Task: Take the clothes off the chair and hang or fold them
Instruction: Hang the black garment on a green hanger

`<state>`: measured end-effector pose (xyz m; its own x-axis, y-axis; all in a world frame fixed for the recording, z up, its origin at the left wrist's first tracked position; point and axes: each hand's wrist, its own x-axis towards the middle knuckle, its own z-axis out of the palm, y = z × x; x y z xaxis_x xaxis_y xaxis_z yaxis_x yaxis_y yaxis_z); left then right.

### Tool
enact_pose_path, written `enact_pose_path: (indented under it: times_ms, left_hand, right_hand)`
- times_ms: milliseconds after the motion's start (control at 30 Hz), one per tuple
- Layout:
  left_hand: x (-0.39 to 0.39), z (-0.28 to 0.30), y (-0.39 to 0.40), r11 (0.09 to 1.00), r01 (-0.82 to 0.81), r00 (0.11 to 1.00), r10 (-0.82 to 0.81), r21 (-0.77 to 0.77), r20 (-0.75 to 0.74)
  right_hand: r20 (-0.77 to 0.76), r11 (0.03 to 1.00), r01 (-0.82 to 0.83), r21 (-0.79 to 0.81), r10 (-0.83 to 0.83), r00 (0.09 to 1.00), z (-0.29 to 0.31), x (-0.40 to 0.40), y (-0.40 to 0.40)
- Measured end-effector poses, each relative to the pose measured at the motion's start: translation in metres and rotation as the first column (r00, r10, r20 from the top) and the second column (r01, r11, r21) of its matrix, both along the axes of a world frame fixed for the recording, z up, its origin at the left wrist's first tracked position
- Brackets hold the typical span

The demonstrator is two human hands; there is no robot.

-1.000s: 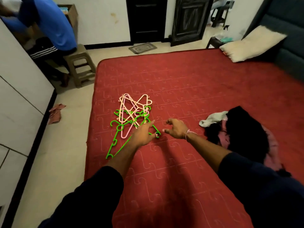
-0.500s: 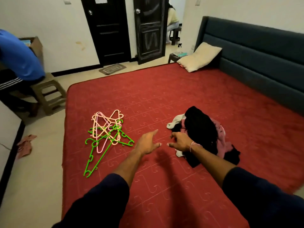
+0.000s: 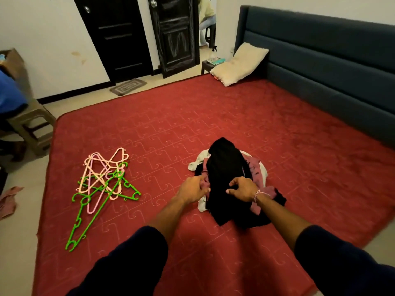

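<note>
Two hands reach a heap of black, pink and white clothes (image 3: 229, 178) on the red bed (image 3: 299, 167): left hand (image 3: 193, 190) loosely curled at its nine-o'clock edge, right hand (image 3: 242, 189) clawed over black fabric, grip uncertain. Next, seemingly, lifting one garment towards the tangled green and pink plastic hangers (image 3: 102, 184).

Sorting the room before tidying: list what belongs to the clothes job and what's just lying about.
For the job:
heap of black, pink and white clothes
tangled green and pink plastic hangers

Just lying about:
cream pillow
brown plastic stool
grey doormat
pink cloth on floor
</note>
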<state>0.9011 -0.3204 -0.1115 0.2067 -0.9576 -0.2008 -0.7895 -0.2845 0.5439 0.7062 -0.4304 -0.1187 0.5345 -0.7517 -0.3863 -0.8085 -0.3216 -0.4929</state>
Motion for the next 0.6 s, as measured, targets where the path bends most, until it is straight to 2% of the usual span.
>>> enact_pose_path:
  times_ms: [300, 500, 600]
  left_hand:
    - [-0.036, -0.038, -0.072, 0.994, -0.013, 1.0, 0.014, 0.111, -0.005]
    - [-0.041, -0.063, -0.098, 0.975, -0.098, 0.994, 0.087, 0.201, 0.063]
    - [-0.045, -0.072, -0.108, 0.973, -0.138, 0.99, 0.131, 0.186, 0.05]
  right_hand:
    - [0.032, 0.999, 0.002, 0.042, -0.003, 0.999, -0.035, -0.018, -0.07]
    - [0.04, 0.997, -0.04, 0.066, 0.037, 0.999, -0.054, -0.015, -0.087]
    - [0.063, 0.996, 0.003, 0.085, -0.008, 0.998, -0.062, -0.013, -0.092]
